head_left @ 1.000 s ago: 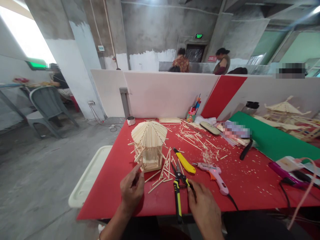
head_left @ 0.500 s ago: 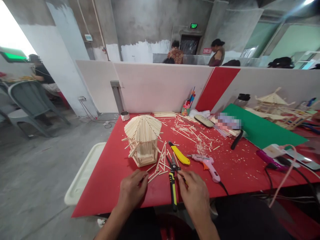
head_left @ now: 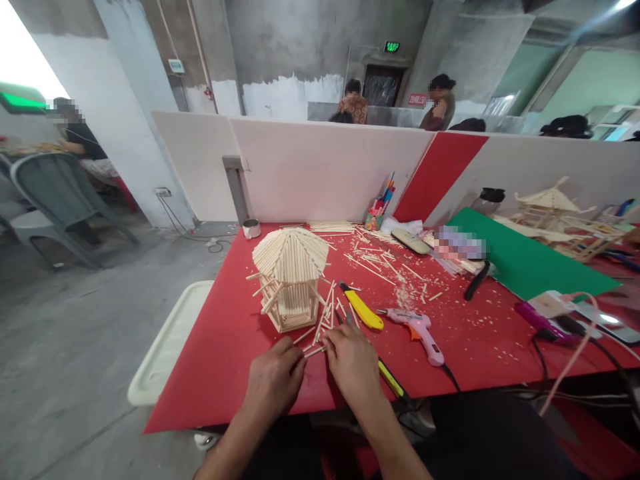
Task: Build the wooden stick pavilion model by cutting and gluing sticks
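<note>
Short stick of pale wood lies between your two hands, near the front edge of the red table, with one end at the fingertips of each. Your left hand has its fingers bent down and drawn in toward the thumb; I cannot tell whether they are closed on the stick. Your right hand reaches across with its fingers curled over the other end, and its grip is hidden from this side too.

Just beyond your hands stands a small stick-built pavilion, upright, its pitched roof made of sticks laid side by side. Loose sticks lie scattered along its right side. Your right hand partly covers the cutters, whose yellow-and-black handle shows beside your wrist.

Beyond that hand lies a yellow utility knife, and to its right a pink glue gun rests on its side, its cable running to the table edge. Farther back you have a roll of tape and a pen cup before the white partition.
</note>
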`<state>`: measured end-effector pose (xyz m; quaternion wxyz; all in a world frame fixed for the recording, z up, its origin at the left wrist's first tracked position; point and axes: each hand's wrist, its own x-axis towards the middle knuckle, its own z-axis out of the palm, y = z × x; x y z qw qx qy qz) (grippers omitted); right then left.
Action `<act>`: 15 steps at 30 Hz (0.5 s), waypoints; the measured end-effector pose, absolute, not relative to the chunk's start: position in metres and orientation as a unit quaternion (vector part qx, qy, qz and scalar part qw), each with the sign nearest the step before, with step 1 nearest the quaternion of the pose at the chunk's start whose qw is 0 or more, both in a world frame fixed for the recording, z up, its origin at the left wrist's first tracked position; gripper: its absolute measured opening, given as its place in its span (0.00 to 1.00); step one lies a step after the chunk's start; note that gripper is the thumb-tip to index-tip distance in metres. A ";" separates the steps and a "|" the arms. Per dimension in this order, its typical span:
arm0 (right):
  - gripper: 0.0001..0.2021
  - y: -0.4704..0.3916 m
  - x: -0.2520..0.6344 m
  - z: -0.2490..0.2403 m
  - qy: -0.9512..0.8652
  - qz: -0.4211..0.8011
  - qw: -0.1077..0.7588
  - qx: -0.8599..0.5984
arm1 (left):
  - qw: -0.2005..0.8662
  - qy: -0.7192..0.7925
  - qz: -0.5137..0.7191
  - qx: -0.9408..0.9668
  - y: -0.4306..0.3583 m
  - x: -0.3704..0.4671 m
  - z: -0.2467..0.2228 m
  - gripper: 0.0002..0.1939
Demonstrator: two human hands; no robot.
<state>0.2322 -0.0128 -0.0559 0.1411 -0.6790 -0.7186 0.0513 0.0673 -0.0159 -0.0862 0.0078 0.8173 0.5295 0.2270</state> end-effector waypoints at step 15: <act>0.08 -0.002 0.218 -0.058 -0.727 0.037 0.109 -0.677 | -0.006 0.567 0.287 0.772 -0.019 0.062 -0.084 0.15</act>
